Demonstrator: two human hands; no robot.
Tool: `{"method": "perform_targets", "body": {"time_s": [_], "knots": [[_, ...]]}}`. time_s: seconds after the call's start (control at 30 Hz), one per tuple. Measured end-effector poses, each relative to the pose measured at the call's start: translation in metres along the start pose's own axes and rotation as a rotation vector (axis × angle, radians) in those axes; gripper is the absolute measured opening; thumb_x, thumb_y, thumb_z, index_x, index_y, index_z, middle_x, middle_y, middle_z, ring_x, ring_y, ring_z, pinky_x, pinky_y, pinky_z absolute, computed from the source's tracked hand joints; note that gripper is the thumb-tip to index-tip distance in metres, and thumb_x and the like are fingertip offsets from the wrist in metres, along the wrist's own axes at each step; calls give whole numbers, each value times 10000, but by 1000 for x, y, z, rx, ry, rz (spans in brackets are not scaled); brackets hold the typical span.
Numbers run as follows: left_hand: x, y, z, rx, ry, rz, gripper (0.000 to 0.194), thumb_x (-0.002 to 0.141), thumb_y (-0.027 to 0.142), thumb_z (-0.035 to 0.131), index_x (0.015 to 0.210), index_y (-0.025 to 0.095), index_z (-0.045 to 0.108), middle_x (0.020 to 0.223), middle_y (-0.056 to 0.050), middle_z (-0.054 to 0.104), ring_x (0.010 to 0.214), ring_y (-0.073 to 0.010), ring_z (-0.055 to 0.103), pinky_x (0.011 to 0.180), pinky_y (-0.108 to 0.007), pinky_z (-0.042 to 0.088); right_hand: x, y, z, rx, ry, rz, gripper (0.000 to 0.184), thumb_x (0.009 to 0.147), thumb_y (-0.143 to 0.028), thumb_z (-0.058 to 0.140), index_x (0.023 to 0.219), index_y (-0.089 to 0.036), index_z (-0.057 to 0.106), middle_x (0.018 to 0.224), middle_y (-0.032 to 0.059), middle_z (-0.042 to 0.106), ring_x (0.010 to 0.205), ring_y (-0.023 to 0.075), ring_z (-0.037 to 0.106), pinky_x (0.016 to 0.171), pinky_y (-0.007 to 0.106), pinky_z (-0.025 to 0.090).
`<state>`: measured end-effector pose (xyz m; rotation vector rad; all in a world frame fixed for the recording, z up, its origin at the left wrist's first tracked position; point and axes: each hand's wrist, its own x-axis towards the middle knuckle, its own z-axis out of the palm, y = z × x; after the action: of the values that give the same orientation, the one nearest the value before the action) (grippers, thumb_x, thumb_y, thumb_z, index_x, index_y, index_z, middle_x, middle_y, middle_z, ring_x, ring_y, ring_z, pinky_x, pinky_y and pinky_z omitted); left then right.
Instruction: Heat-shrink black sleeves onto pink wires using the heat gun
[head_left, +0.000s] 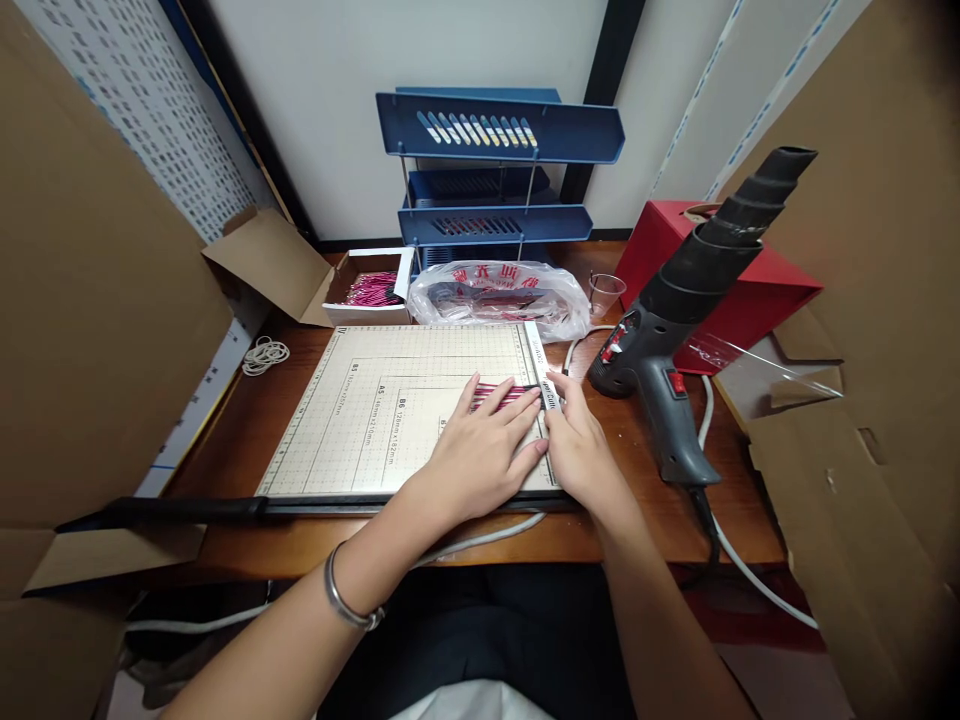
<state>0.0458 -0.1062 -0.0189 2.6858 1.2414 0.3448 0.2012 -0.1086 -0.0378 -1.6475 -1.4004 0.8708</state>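
Note:
A beige paper trimmer board (pixel 390 410) with a printed grid lies on the wooden desk. My left hand (pixel 487 445) lies flat on it, fingers stretched out over a bunch of thin red strips (pixel 499 392) by the board's right rail. My right hand (pixel 581 440) rests on the white cutter slider (pixel 549 392) of that rail, fingers pressed on it. A metal bangle is on my left wrist.
A grey heat gun (pixel 675 330) stands at the right beside a red box (pixel 720 280). Behind the board are a clear plastic bag (pixel 499 295), a small box of red strips (pixel 371 290), a blue tiered tray (pixel 495 170) and rubber bands (pixel 264 355). Cardboard walls flank both sides.

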Motion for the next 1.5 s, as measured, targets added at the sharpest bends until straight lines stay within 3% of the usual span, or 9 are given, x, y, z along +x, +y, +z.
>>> {"method": "perform_targets", "body": {"time_s": [0.1,0.23,0.37,0.5,0.6,0.9,1.2,1.37,1.5], "knots": [[-1,-1,0,-15,-6,-10,569,1104,488,280,1570,214,457,1653,-27,405,1588,-283,268,1321,-578,28,-1,-2,0,196,117,-80,498,877,-285,460,1367,-220,527,1471,137,590,1328,281,582,1167,526,416],[-2,-1,-1,-34,-40,-7,601,1105,504,259,1596,194,411,1675,-33,363,1602,-265,230,1329,-549,41,-10,-2,-15,451,548,-280,355,850,-240,544,1198,-188,587,1330,139,665,1243,246,648,1124,468,478],[2,-2,-2,-15,-22,-45,669,1096,539,255,1628,142,335,1700,-68,302,1606,-255,216,1336,-521,40,-15,17,-47,169,730,-348,396,907,-295,584,1279,-167,625,1328,148,670,1246,276,645,1125,505,474],[10,-6,-2,19,-27,-115,695,1094,541,237,1612,95,359,1683,-106,339,1598,-277,242,1332,-525,47,-9,38,-73,-368,606,-255,561,929,-386,540,1457,-198,564,1562,150,523,1443,360,491,1203,622,350],[15,-8,-2,12,-44,-89,687,1093,544,234,1598,105,389,1666,-102,377,1587,-286,272,1327,-547,54,-4,43,-79,-524,465,-155,650,947,-410,492,1562,-201,465,1643,141,419,1446,412,483,1139,647,420],[15,-8,0,8,-40,-59,703,1085,568,231,1605,118,376,1672,-102,361,1584,-298,278,1322,-558,36,-5,38,-71,-567,493,-27,692,977,-404,444,1639,-229,347,1528,187,554,1099,440,703,954,681,523],[17,-7,1,26,-70,-31,708,1095,541,209,1617,82,340,1692,-99,312,1601,-282,228,1332,-525,62,-2,36,-71,-605,426,-93,659,982,-354,392,1590,-101,394,1545,246,495,1281,457,585,1013,695,488],[2,-7,-9,46,21,-76,685,1087,520,294,1634,106,306,1708,-97,254,1614,-248,182,1339,-498,97,1,23,-63,-66,745,-309,436,917,-469,630,1204,-145,678,1327,196,655,1274,343,603,1161,603,420],[-24,-19,-22,98,51,-182,710,1077,531,315,1646,109,266,1707,-115,245,1611,-263,192,1335,-527,106,22,3,-60,840,217,-37,685,858,-789,546,1103,-163,680,1185,169,697,901,235,704,947,499,609]]}}
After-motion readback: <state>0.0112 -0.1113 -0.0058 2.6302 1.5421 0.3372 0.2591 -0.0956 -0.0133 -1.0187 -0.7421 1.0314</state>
